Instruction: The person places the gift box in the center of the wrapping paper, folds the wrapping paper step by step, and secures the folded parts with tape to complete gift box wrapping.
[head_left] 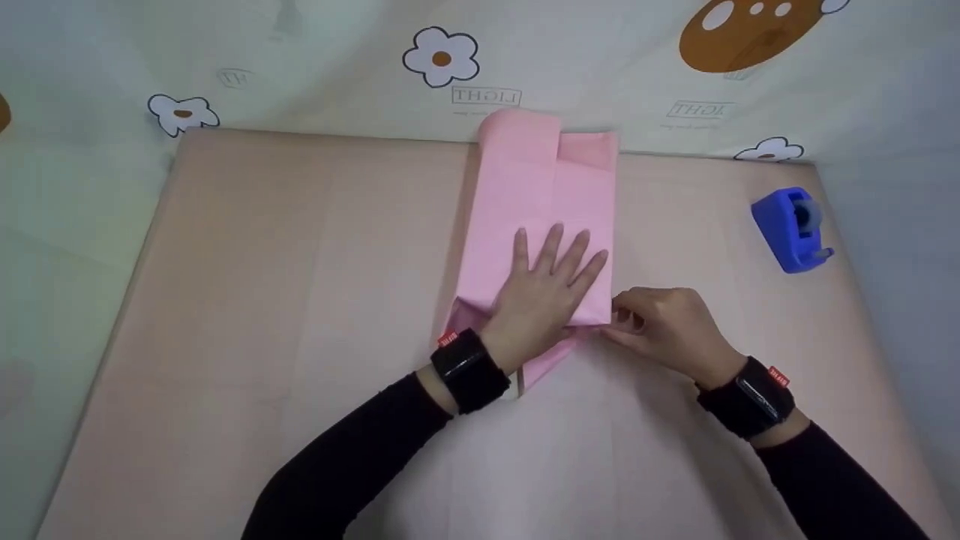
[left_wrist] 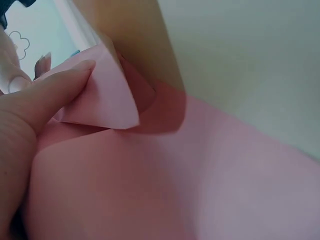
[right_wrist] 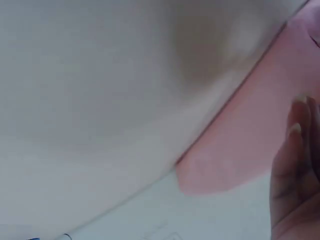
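In the head view a long package of folded pink paper [head_left: 517,187] lies at the middle of the table, its loose flaps at the near end. My left hand [head_left: 544,300] rests flat on it with fingers spread. In the left wrist view the left thumb [left_wrist: 65,87] lies against a folded pink flap [left_wrist: 105,95]. At the package's near right corner, my right hand [head_left: 671,326] has its fingers curled, with thumb and fingertips pinching the paper edge. The right wrist view shows the right fingertips [right_wrist: 299,112] close together by the pink paper side [right_wrist: 240,135].
A blue tape dispenser [head_left: 791,232] stands near the table's right edge. Behind the pale table [head_left: 240,300] hangs a light curtain [head_left: 330,67] with flower prints, and the package's far end reaches it.
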